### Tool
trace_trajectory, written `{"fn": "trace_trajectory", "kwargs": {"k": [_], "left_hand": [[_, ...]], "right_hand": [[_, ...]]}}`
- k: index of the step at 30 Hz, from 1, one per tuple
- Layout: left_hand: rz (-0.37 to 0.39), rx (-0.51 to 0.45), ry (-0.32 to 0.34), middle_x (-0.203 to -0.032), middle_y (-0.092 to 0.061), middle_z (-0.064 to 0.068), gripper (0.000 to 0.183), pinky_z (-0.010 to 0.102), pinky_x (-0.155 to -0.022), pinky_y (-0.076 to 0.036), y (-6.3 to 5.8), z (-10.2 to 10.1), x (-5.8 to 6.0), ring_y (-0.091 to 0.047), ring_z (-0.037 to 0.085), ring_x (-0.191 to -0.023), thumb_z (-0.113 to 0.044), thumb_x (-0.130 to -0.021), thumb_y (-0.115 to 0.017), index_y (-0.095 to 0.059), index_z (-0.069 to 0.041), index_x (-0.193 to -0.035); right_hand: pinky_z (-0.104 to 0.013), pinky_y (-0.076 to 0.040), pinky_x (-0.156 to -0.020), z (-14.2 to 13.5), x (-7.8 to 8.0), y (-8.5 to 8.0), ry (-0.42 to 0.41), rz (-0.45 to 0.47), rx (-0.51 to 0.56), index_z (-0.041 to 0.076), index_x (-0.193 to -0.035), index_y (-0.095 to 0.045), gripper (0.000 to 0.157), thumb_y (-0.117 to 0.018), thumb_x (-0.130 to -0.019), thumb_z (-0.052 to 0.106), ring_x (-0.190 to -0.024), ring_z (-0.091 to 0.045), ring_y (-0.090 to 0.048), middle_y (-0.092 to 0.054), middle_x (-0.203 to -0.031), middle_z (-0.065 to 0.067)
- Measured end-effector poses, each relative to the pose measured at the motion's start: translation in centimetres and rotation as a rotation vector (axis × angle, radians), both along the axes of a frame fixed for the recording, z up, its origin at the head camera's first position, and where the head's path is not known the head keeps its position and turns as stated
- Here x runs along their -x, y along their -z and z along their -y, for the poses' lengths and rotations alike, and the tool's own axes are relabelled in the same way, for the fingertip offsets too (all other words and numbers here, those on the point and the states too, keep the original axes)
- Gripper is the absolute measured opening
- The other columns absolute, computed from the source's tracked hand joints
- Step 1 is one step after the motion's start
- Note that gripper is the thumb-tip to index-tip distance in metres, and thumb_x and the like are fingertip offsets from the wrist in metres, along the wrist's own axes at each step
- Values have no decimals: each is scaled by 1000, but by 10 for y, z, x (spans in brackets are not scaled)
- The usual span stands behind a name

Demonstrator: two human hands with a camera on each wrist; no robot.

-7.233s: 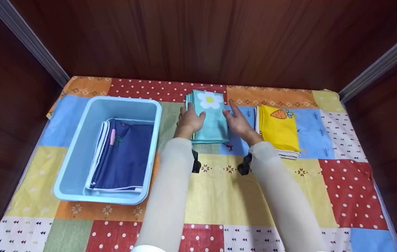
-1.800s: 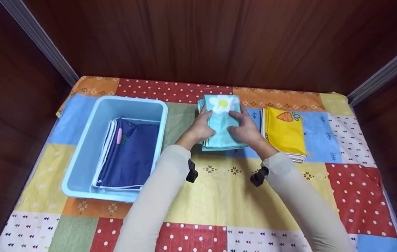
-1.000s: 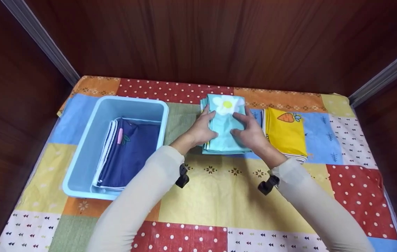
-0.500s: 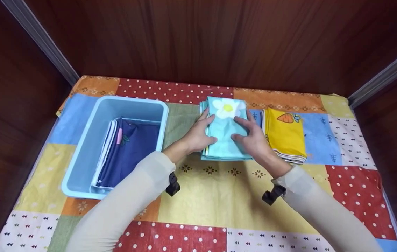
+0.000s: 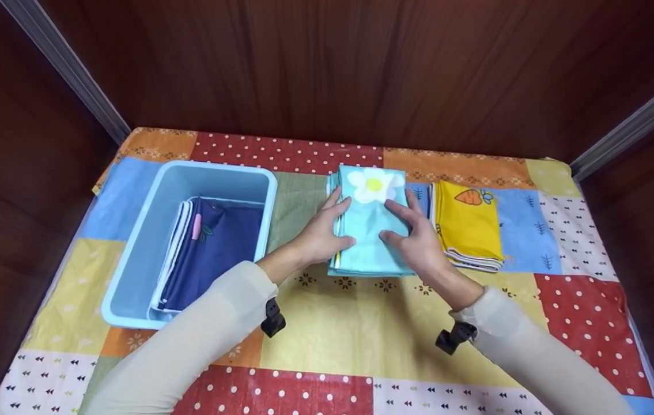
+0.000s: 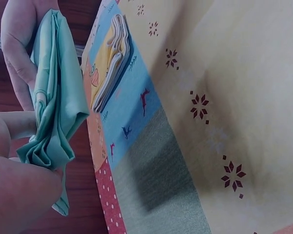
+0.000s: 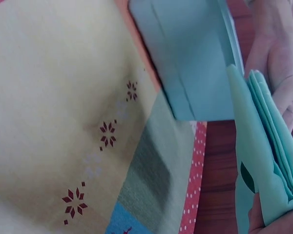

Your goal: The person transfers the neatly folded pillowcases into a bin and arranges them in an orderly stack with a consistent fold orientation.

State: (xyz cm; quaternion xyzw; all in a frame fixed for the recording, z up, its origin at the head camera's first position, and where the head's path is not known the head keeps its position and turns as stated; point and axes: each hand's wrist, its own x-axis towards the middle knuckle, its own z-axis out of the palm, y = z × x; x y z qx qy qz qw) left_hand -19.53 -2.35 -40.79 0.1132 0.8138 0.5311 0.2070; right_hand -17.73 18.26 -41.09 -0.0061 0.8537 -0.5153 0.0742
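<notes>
Between both hands hangs a folded turquoise cloth with a white flower. My left hand grips its left side, thumb on top and fingers along the edge. On the opposite side my right hand holds it the same way. Seen from the left wrist, the turquoise cloth is off the table, its layers bunched between thumb and fingers, with a shadow below. The right wrist view shows the folded edges of the same cloth. Fingers beneath it are mostly hidden in the head view.
A light blue bin stands at the left with a folded navy cloth inside. To the right lies a folded yellow cloth with a carrot print. A patchwork tablecloth covers the table; dark wooden panels surround it.
Earlier the hands were spread beside the turquoise cloth on the table. They have since taken hold of it, raised it and brought it nearer. The bin and yellow cloth stay put.
</notes>
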Motion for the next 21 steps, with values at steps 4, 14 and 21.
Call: {"fn": "trace_trajectory", "kwargs": {"k": [4,14,21], "left_hand": [[-13,-8,11,-172,5,-2,74,33,-122,-21,-1,2,-5,0,22,-156,-1,-98,-62,-23,-6,-161],[-60,7,48,-172,3,1,73,35,-121,-26,-3,9,-15,-3,23,-156,-4,-98,-63,-24,-5,-161],[-67,4,63,-172,3,0,74,35,-120,-29,-9,14,-21,-5,22,-156,-4,-98,-64,-24,-5,-161]], "right_hand": [[-45,-6,-125,1,-5,0,5,-4,26,5,-151,-47,57,-64,-97,1,-157,-26,-1,0,-172,-3],[-45,-10,-125,5,-18,-2,3,-62,69,2,-149,-50,57,-65,-95,-2,-156,-28,-5,-6,-171,-7],[-43,-12,-125,7,-25,-5,10,-93,89,1,-148,-51,56,-66,-94,-1,-155,-28,-8,-9,-171,-8]]}}
